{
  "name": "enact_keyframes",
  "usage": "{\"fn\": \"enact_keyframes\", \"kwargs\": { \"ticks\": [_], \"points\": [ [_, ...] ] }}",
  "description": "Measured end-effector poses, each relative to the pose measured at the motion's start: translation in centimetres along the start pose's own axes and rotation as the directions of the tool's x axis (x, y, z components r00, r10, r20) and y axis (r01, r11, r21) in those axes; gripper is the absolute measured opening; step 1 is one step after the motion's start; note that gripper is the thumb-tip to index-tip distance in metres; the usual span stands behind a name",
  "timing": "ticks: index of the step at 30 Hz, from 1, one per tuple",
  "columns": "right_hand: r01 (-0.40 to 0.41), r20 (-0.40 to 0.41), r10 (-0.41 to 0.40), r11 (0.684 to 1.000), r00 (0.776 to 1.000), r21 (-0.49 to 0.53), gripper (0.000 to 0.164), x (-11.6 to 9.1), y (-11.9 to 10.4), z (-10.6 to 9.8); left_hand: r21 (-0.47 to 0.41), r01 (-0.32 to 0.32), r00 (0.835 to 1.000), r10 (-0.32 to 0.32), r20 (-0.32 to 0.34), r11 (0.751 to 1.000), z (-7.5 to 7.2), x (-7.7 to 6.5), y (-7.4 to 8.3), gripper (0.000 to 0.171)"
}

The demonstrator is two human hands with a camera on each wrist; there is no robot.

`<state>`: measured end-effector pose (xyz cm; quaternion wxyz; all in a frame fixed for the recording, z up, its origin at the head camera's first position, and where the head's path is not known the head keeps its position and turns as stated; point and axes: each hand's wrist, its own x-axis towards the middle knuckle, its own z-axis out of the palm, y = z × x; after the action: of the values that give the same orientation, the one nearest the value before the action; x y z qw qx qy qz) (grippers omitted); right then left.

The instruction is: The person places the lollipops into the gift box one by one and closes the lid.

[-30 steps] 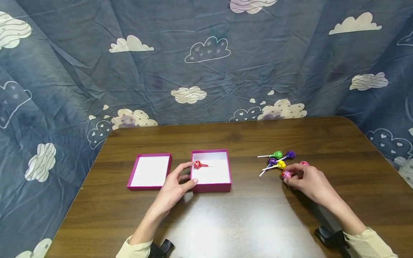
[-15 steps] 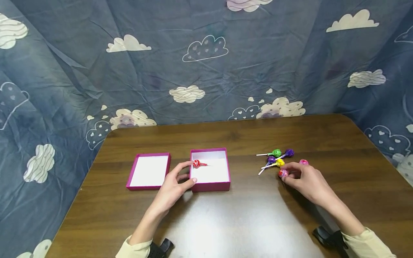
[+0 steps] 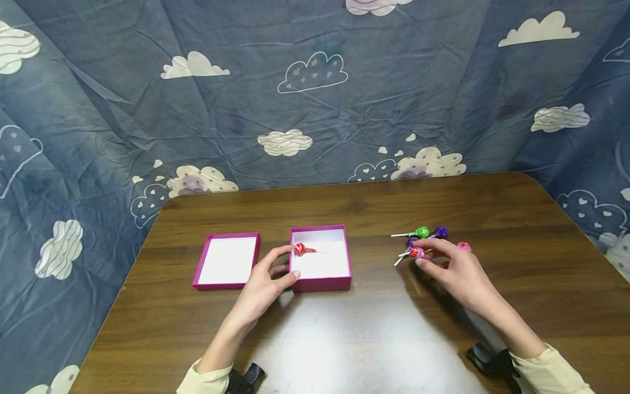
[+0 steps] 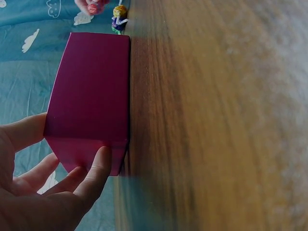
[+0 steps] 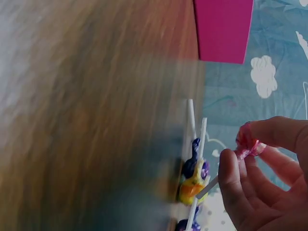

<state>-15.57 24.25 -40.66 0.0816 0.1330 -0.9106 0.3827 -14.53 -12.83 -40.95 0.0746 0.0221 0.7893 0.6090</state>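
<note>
My right hand (image 3: 445, 265) pinches a pink-red lollipop (image 3: 416, 252) by its head, lifted just off the table; in the right wrist view the lollipop (image 5: 248, 143) sits between thumb and forefinger. Beneath and beside it lie a green lollipop (image 3: 421, 232), purple lollipops (image 3: 441, 232) and a yellow lollipop (image 5: 192, 186). A pink one (image 3: 464, 246) lies past my knuckles. My left hand (image 3: 268, 282) holds the left front corner of an open magenta box (image 3: 321, 282), thumb and fingers against its walls (image 4: 91, 96). A red lollipop (image 3: 300, 249) lies inside the box.
The box's magenta lid (image 3: 227, 261) lies upturned to the left of the box. The brown wooden table (image 3: 354, 339) is backed by a blue cloth with clouds (image 3: 315, 98). Black wrist mounts (image 3: 487, 358) show near the table's front edge.
My right hand has lifted the pink-red lollipop out of the pile and moved it leftward. The left hand has stayed on the box corner.
</note>
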Motion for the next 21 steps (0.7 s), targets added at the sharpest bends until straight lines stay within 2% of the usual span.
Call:
{"fn": "enact_keyframes", "kwargs": {
  "ticks": [7, 15, 21],
  "points": [
    [0.066, -0.05, -0.06, 0.989, 0.997, 0.129, 0.035, 0.3, -1.1, 0.7, -0.003, -0.004, 1.0, 0.004, 0.006, 1.0, 0.0, 0.1, 0.0, 0.055],
    [0.055, -0.041, -0.047, 0.974, 0.998, 0.218, 0.033, 0.7, -2.6, 1.1, 0.001, 0.001, 1.0, -0.001, 0.002, 1.0, 0.0, 0.1, -0.2, 0.055],
    [0.091, -0.033, -0.085, 0.95, 0.996, 0.3, 0.03, 0.9, -3.5, 1.6, 0.001, -0.001, 1.0, 0.001, 0.001, 1.0, -0.1, 0.1, -0.4, 0.054]
  ]
}}
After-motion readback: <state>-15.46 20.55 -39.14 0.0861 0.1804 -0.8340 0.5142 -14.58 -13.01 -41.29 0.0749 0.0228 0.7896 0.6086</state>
